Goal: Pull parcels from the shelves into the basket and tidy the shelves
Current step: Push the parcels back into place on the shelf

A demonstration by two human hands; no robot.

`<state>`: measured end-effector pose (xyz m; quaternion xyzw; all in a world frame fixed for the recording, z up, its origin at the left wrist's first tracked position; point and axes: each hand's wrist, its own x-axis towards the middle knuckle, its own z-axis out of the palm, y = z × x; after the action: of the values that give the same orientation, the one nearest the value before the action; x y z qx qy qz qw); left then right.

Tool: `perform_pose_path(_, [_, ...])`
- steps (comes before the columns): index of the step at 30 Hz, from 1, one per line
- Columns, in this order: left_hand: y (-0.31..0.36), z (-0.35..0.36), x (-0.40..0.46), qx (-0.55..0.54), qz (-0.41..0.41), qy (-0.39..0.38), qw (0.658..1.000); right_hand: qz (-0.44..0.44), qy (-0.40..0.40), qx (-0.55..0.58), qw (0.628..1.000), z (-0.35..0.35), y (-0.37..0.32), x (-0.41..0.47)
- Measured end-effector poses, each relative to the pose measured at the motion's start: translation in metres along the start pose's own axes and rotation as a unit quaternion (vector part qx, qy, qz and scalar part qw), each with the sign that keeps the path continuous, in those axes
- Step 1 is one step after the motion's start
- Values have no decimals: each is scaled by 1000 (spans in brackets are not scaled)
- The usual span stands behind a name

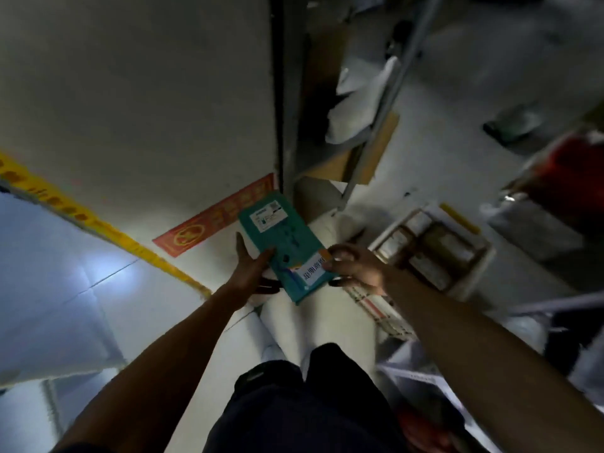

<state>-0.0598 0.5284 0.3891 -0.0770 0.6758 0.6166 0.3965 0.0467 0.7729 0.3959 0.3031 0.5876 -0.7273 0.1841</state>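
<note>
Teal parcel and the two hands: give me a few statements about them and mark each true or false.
1. Both hands hold the teal parcel. True: the left hand grips its left edge, the right hand its near right corner.
2. The parcel lies flat on the floor. False: it is held up in the air.
3. A white label sits at the parcel's far end. True.
4. The red sign is to the right of the parcel. False: it is on the wall to its left.
5. The tray of boxes is to the left of the left hand. False: it is to the right of the right hand.
</note>
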Motion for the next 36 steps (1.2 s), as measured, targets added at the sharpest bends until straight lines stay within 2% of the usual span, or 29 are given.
perform_pose_path(4, [2,42,30,24,-35,-70,997,19,80,65,995,-39,32,-30])
perform_pose_path(10, [11,101,81,46,-76,-101,991,50,98,139,984,-102,57,-50])
perform_pose_path(12, [15,130,95,30,-86,-108,990,49,132,176,974,-124,66,-47])
perform_pose_path(17, [33,212,132,45,-102,-150,982,6,282,302,911,-190,67,-38])
perform_pose_path(21, [39,277,173,112,-115,-197,967,8,376,366,851,-230,74,-29])
perform_pose_path(23, [40,317,177,136,-113,-226,958,29,421,371,827,-247,85,-25])
perform_pose_path(27, [23,373,195,165,-103,-188,963,95,502,342,788,-273,105,-20])
perform_pose_path(29, [6,389,210,153,-138,-174,963,125,532,318,775,-285,125,-14])
perform_pose_path(31, [-14,407,224,140,-174,-181,958,153,549,297,766,-297,139,-8])
perform_pose_path(36, [-41,457,256,199,-163,-194,947,181,559,286,757,-339,160,17])
